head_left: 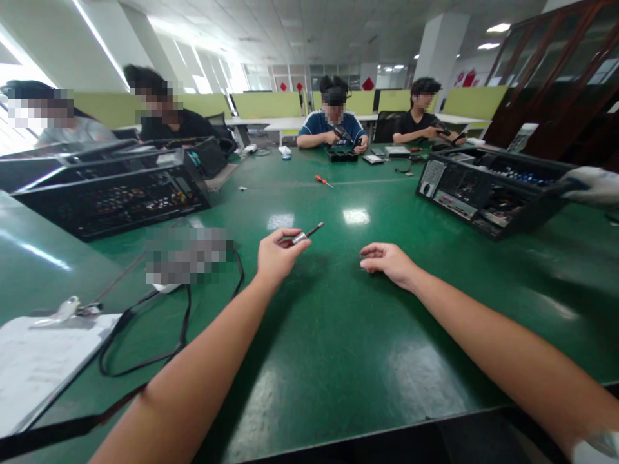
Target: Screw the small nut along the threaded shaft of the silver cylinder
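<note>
Holding a cylinder [300, 238] above the counter [319, 361], left hand [276, 253] clamps its grip on it, presumably to leave the shaft [315, 229] free; right hand [391, 263] curled, whether its grip holds anything I cannot tell.

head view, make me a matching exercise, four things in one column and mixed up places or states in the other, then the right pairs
Things:
1. orange-handled screwdriver
2. silver cylinder with a dark shaft
3. clipboard
4. gloved hand

Places and states:
A. held in the person's left hand
B. at the end of the computer case on the right
C. lying on the green table, beyond both of the person's hands
D. near the picture's left edge, with paper on it

Pairs: 1-C, 2-A, 3-D, 4-B
</note>
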Available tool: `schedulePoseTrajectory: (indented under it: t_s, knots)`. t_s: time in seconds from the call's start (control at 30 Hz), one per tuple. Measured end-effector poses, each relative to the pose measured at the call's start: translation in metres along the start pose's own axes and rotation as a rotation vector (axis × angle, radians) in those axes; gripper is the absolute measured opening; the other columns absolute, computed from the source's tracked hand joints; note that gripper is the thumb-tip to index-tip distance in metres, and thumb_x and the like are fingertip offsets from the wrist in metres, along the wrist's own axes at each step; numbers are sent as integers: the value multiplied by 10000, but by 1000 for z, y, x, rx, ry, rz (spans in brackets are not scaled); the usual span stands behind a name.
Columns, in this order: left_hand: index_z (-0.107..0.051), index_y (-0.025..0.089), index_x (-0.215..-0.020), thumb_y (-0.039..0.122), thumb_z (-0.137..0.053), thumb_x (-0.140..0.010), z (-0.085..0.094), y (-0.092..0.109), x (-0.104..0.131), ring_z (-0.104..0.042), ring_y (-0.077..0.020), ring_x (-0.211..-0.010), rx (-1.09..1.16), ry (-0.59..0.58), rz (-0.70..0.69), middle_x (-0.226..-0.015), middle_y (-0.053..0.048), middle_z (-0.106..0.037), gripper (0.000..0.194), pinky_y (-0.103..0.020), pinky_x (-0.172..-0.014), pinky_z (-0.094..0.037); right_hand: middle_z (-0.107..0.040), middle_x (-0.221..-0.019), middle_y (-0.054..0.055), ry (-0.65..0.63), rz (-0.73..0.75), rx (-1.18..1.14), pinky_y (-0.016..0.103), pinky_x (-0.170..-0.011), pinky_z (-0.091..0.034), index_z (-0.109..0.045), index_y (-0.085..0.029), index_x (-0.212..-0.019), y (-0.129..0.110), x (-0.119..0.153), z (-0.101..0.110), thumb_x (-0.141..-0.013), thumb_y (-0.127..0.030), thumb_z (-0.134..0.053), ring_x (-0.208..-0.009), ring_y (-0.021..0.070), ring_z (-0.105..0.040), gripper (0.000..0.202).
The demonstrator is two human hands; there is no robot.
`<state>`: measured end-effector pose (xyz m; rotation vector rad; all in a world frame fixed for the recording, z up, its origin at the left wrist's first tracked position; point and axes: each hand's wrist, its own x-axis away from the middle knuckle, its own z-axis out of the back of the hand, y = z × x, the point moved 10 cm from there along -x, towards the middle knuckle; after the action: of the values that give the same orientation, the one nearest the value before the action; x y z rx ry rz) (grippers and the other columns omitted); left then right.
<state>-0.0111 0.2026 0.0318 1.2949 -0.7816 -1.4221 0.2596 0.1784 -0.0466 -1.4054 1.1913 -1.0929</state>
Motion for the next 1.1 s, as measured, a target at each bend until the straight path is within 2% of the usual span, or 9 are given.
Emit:
schedulePoseTrajectory:
  t_s: [0.13, 0.23, 0.33, 0.43, 0.53, 0.63, 0.83, 0.97, 1.1]
  knots:
    - [-685, 80, -1098, 310, -774, -778, -18, -31, -59, -672, -144, -698, 21, 63, 66, -850, -77, -717, 403, -234, -630, -558, -661, -659, -16, 210, 39, -67, 205, -502, -447, -694, -150, -869, -9, -59, 29, -625, -195, -860, -518, 79, -550, 299]
    - [-664, 79, -1142, 352, -701, -853, -25, -50, -76, -627, -109, -600, 28, 54, 88, -839, -76, -709, 400, -207, -543, -518, -658, -668, -16, 305, 38, -116, 198, -507, -457, -679, -158, -903, -10, -87, 38, -714, -180, -809, -523, 76, -549, 231]
    - [-693, 106, -1120, 397, -733, -833, -33, -56, -78, -572, -101, -497, 11, -37, 68, -708, -39, -691, 410, -207, -489, -472, -699, -767, 4, 328, 30, -163, 200, -560, -499, -659, -171, -946, -8, -103, 30, -793, -168, -752, -597, 88, -621, 180]
    - [-716, 115, -1103, 400, -785, -793, -41, -57, -75, -594, -130, -486, -23, -136, 47, -581, -17, -653, 427, -226, -516, -486, -725, -884, 27, 288, 24, -193, 208, -635, -534, -643, -176, -961, -6, -114, 7, -844, -136, -704, -708, 103, -692, 138]
    - [-708, 120, -1138, 387, -794, -790, -47, -58, -73, -621, -148, -509, -56, -182, 33, -563, -18, -653, 447, -235, -547, -502, -729, -922, 40, 227, 18, -191, 227, -686, -548, -649, -172, -953, -5, -121, -17, -867, -98, -667, -755, 111, -714, 115]
    - [-701, 123, -1151, 374, -782, -804, -52, -57, -72, -626, -150, -524, -76, -208, 20, -565, -18, -652, 436, -240, -561, -513, -726, -892, 45, 184, 17, -161, 236, -698, -547, -665, -159, -934, -3, -123, -30, -857, -78, -671, -745, 114, -713, 112]
    - [-696, 126, -1160, 318, -755, -823, -59, -55, -72, -622, -144, -527, -87, -234, -17, -593, -16, -655, 392, -238, -554, -509, -719, -839, 18, 162, 43, -117, 215, -673, -535, -652, -170, -976, -2, -121, -32, -858, -99, -677, -704, 99, -699, 140]
    - [-687, 124, -1175, 294, -733, -837, -61, -54, -71, -642, -152, -553, -76, -253, -40, -650, -32, -682, 381, -244, -566, -521, -732, -900, 17, 170, 73, -105, 203, -664, -529, -619, -187, -1027, -2, -122, -29, -851, -145, -704, -732, 100, -707, 200]
    - [-689, 119, -1161, 267, -721, -837, -65, -49, -68, -656, -153, -560, -76, -277, -75, -697, -39, -697, 357, -239, -561, -520, -734, -894, 22, 180, 89, -74, 198, -658, -524, -602, -179, -1001, -1, -122, -29, -864, -171, -696, -745, 105, -713, 167]
